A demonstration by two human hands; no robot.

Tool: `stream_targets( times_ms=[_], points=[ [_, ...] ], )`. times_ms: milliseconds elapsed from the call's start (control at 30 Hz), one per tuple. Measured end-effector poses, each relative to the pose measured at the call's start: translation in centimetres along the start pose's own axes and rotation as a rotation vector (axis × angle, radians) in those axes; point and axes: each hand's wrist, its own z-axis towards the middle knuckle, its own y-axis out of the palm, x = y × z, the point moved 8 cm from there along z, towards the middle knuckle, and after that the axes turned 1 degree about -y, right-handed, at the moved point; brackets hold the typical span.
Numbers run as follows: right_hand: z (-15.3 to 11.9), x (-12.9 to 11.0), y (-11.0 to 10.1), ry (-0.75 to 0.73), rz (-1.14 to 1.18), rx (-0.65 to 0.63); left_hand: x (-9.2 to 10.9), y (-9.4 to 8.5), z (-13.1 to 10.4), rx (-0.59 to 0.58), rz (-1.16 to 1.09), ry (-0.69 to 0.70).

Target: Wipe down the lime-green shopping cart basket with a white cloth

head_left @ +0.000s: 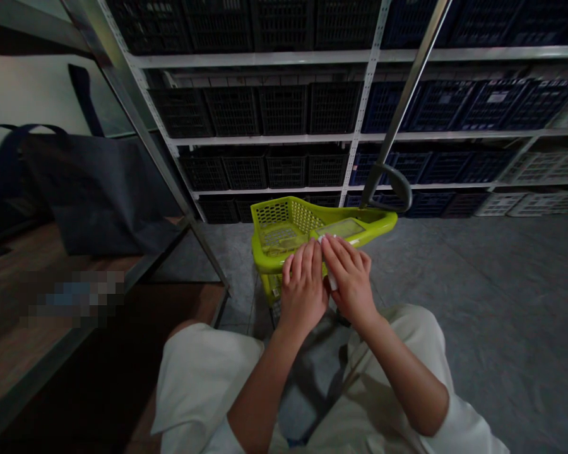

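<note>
In front of my knees stands a lime-green shopping cart (264, 263) with a perforated basket and a grey loop handle (397, 187). Both hands meet over its near rim, side by side, fingers pointing away from me. My right hand (353, 277) is closed on a small white cloth (332, 281), which shows beside the palm and at the fingertips; whether it is cloth or paper is unclear. My left hand (305, 290) has its fingers pressed together against the right, its thumb side touching the white cloth. The rest of the cloth is hidden under the hands.
White-framed shelves (265, 139) with rows of black crates (284, 110) and blue crates (445, 104) stand beyond the cart. A wooden-topped metal rack (142, 277) holding a dark bag (104, 189) is close on the left. Grey floor (478, 284) extends to the right.
</note>
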Motion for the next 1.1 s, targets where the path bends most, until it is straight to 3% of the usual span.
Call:
stream_targets(
  times_ms=[100, 167, 333, 400, 500, 633, 733, 800, 867, 1000, 1100],
  points=[
    [-0.3, 1.2, 0.2, -0.063, -0.048, -0.015, 0.0, 0.0, 0.0, -0.019, 0.000, -0.001],
    [-0.7, 3.3, 0.4, -0.067, -0.078, 0.003, 0.0, 0.0, 0.0, -0.032, 0.003, 0.003],
    [-1.8, 11.8, -0.4, 0.233, -0.113, 0.189, 0.2, 0.0, 0.0, -0.027, 0.015, 0.014],
    [-2.0, 12.8, -0.5, 0.336, -0.123, 0.219, 0.2, 0.0, 0.0, -0.021, 0.021, 0.007],
    [-1.7, 9.2, -0.2, 0.322, -0.086, 0.180, 0.2, 0.1, 0.1, -0.024, 0.022, -0.001],
    [-0.9, 0.8, 0.7, 0.031, 0.036, 0.031, 0.1, 0.1, 0.0, -0.019, 0.017, 0.001],
    [-0.9, -0.8, 0.8, -0.063, 0.046, -0.006, -0.1, 0.2, -0.1, -0.028, 0.008, 0.006],
    [-1.1, 0.8, 0.8, -0.063, 0.007, 0.006, -0.1, 0.2, -0.1, -0.038, -0.003, 0.007],
    [-1.3, 4.0, 0.7, -0.010, -0.032, 0.070, -0.1, 0.1, -0.1, -0.041, -0.008, 0.009],
    [-2.0, 11.2, 0.1, 0.255, -0.089, 0.272, 0.1, 0.1, 0.0, -0.032, 0.003, 0.009],
    [-2.0, 12.4, -0.1, 0.381, -0.107, 0.283, 0.1, 0.1, 0.0, -0.023, 0.008, 0.005]
  ],
)
